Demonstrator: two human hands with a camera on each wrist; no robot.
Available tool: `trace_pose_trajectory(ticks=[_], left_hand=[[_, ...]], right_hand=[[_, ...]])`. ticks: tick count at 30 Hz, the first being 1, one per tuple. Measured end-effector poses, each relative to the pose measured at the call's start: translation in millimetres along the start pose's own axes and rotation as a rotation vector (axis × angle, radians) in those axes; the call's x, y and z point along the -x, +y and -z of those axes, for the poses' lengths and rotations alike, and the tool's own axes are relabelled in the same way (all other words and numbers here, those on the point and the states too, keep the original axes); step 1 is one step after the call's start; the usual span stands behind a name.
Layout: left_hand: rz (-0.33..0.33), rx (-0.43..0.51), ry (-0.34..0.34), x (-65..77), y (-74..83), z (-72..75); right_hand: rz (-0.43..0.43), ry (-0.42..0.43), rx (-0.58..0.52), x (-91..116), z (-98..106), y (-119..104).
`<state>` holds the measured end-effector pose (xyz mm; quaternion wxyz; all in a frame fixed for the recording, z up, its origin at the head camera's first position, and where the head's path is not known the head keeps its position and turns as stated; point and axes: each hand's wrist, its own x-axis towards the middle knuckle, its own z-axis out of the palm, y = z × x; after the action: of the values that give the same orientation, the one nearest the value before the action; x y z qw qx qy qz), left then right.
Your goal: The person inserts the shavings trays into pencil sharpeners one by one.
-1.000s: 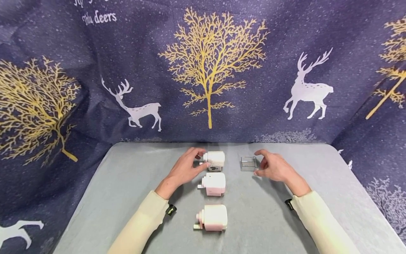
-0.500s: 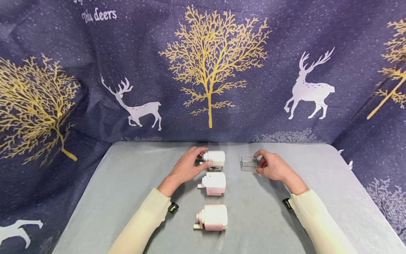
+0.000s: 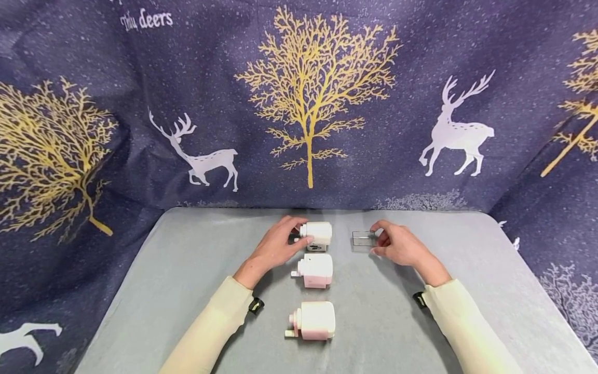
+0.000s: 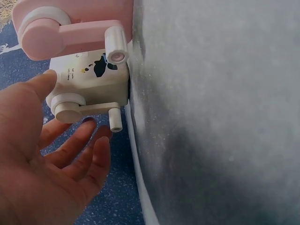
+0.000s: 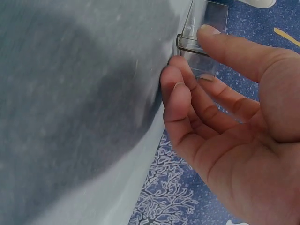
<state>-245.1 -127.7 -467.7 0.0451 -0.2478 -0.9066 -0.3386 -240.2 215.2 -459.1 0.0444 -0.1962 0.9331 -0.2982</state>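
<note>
My left hand point(image 3: 276, 246) is at a small white crank pencil sharpener point(image 3: 320, 232) at the back of the table, thumb on its near side and index finger round its far side. In the left wrist view this sharpener point(image 4: 101, 84) has a dark printed picture and a crank handle. To the right, my right hand point(image 3: 404, 245) pinches a clear plastic drawer point(image 3: 362, 239) by its right end. The right wrist view shows the thumb on one wall of that drawer point(image 5: 211, 16) and fingers behind it, the other fingers curled below.
Two pink-and-white crank sharpeners stand in a column nearer the front: a middle one point(image 3: 318, 270) close to the left thumb and a larger one point(image 3: 317, 319). All stand on a grey table point(image 3: 374, 322). A dark blue cloth point(image 3: 205, 104) with deer and trees hangs behind.
The right hand has closed on the clear drawer and shifted it slightly left. The left hand has barely moved at the white sharpener.
</note>
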Motion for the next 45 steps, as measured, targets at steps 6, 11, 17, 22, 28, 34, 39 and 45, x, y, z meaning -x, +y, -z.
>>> trace_pose_trajectory(ticks=[6, 11, 17, 22, 28, 34, 39, 45], left_hand=[[-0.011, 0.004, 0.012, 0.4, -0.5, -0.4], [-0.005, 0.008, 0.006, 0.5, 0.3, 0.1], [-0.008, 0.013, 0.009, -0.5, -0.2, -0.5], [-0.026, 0.017, 0.025, -1.3, -0.9, -2.0], [-0.022, 0.021, 0.033, -1.0, -1.9, -3.2], [-0.023, 0.034, 0.018, -1.6, -0.9, -1.8], [-0.004, 0.034, 0.012, -1.6, -1.6, -2.5], [0.017, 0.034, -0.007, -1.5, -1.7, -3.0]], right_hand=[[0.017, -0.002, -0.017, -3, -4, -7], [0.029, 0.002, -0.018, -7, -8, -11], [0.025, -0.012, -0.033, -11, -12, -16], [0.032, -0.022, -0.030, -12, -14, -20], [0.063, -0.024, -0.010, -16, -16, -24], [0.077, -0.021, -0.015, -19, -20, -31], [0.061, -0.027, -0.009, -23, -22, -36], [0.061, -0.034, -0.015, -25, -26, -38]])
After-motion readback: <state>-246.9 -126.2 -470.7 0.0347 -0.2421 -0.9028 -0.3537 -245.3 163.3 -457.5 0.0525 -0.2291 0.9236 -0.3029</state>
